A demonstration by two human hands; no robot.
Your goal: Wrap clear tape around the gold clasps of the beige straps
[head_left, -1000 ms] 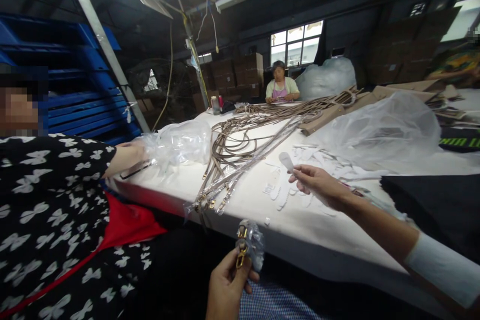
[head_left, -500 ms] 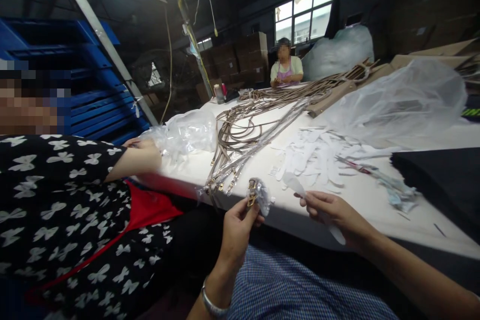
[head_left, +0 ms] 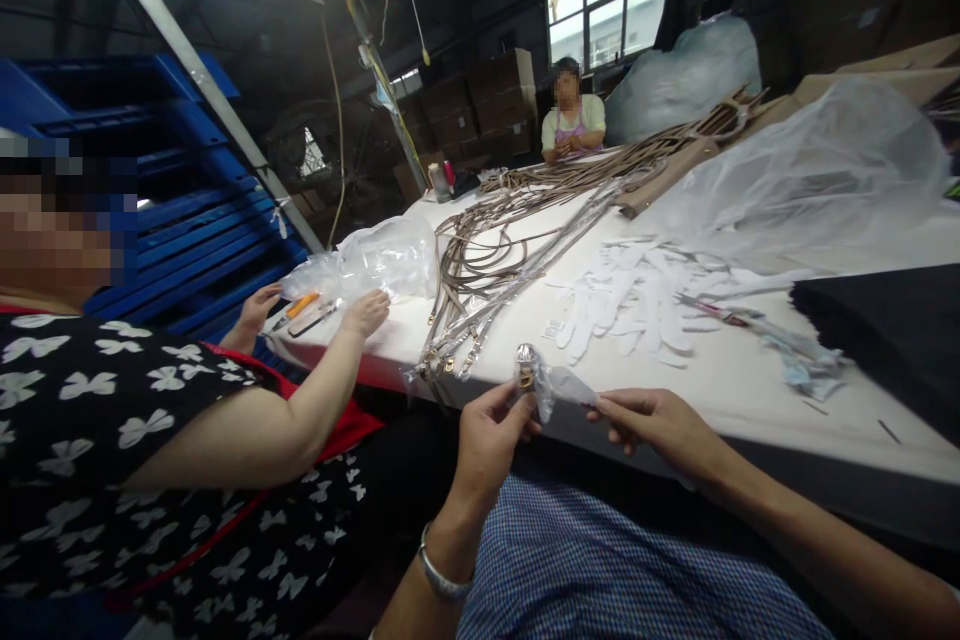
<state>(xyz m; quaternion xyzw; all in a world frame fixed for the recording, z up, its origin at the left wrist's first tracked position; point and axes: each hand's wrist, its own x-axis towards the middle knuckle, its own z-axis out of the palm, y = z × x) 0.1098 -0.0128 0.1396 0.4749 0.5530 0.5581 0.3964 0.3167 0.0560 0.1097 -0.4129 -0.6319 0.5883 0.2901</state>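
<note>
My left hand (head_left: 491, 430) pinches a gold buckle (head_left: 526, 378) on a strap end, with clear plastic wrap around it. Just to the right, my right hand (head_left: 652, 420) grips a thin white strip (head_left: 571, 388) between thumb and fingers. The strip's left end reaches the wrapped buckle; I cannot tell whether it touches or lies behind it. Beyond my hands, a pile of similar white strips (head_left: 637, 305) covers part of the table (head_left: 517, 330). Several brown straps (head_left: 480, 260) with gold buckles lie to the left of that pile.
A co-worker (head_left: 202, 420) in a butterfly-print top sits close at my left, hands by clear plastic bags (head_left: 382, 255). Another person (head_left: 571, 120) sits at the far end. Scissors (head_left: 712, 308), a black cloth (head_left: 892, 340) and a large plastic bag (head_left: 825, 170) are at the right.
My hands have come closer together, bringing the white strip up to the wrapped buckle. The co-worker's arm at left has shifted, and both their hands now show by the plastic bags.
</note>
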